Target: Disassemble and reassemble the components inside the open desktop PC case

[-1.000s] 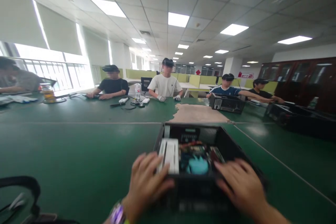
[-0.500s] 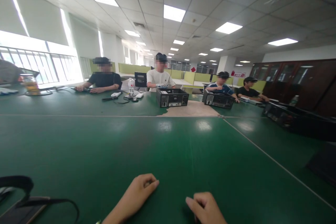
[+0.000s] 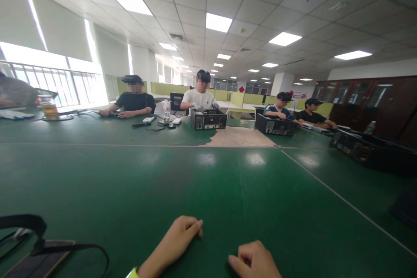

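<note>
My left hand (image 3: pixel 181 236) rests on the green tabletop (image 3: pixel 208 186) near the bottom middle, its fingers curled in and the thumb against the index finger. To its right, my right hand (image 3: pixel 256 259) is also curled, with its thumb pointing left and its lower part cut off by the frame edge. I see nothing held in either hand. The two hands are apart, with green surface between them. At the lower left lies a flat dark board-like thing (image 3: pixel 42 260) with a black strap (image 3: pixel 35 226) across it, nearest to my left hand.
Across the table several people sit by open computer cases, one black case (image 3: pixel 208 119) in the middle and another (image 3: pixel 275 125) to its right. A dark case (image 3: pixel 368 147) lies at far right. A bottle (image 3: pixel 166 110), cables and a jar (image 3: pixel 49 108) stand at the left back.
My view has shifted slightly, and the left hand's fingers show a little more closed together. Across the table, the person in white now leans over the middle case, which sits slightly further left.
</note>
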`<state>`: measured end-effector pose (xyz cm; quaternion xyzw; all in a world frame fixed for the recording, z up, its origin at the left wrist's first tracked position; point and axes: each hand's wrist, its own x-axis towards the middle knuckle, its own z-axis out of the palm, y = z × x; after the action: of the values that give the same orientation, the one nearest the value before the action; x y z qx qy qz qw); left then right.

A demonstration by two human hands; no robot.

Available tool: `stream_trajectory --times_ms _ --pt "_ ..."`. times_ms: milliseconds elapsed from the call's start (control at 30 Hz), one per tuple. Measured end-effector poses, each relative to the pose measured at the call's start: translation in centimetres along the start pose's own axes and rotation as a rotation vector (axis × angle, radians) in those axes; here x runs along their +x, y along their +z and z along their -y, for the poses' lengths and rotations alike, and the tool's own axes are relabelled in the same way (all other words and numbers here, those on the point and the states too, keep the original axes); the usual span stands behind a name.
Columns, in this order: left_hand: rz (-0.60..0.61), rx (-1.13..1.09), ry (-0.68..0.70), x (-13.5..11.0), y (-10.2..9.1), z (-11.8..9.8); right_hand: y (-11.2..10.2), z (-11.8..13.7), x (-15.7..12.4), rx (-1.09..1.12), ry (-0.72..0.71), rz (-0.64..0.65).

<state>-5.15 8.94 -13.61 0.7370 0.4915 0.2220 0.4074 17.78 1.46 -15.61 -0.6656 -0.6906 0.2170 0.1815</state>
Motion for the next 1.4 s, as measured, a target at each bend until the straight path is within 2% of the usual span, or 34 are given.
stream_trajectory --times_ms 200,400,767,1233,1333,1400 --pt "0.011 0.042 -0.007 -0.1 0.3 -0.1 -0.1 0.5 -0.4 -0.104 -0.036 0.0" --pt "-0.001 0.11 0.012 -0.4 0.4 -0.4 -0.1 0.4 -0.6 -0.086 -0.084 0.002" --pt "0.001 0.105 0.026 -0.4 0.3 -0.8 -0.2 0.4 -0.5 -0.09 -0.104 -0.002" --pt "-0.016 0.127 0.052 0.1 0.7 0.5 0.3 0.3 -0.6 -0.116 -0.088 -0.026" --pt "-0.011 0.116 0.04 0.0 0.6 0.1 -0.8 1.1 -1.6 -0.042 -0.068 -0.077" --pt "-0.003 0.112 0.035 -0.2 0.5 -0.1 -3.2 0.6 -2.4 -0.036 -0.068 -0.171"
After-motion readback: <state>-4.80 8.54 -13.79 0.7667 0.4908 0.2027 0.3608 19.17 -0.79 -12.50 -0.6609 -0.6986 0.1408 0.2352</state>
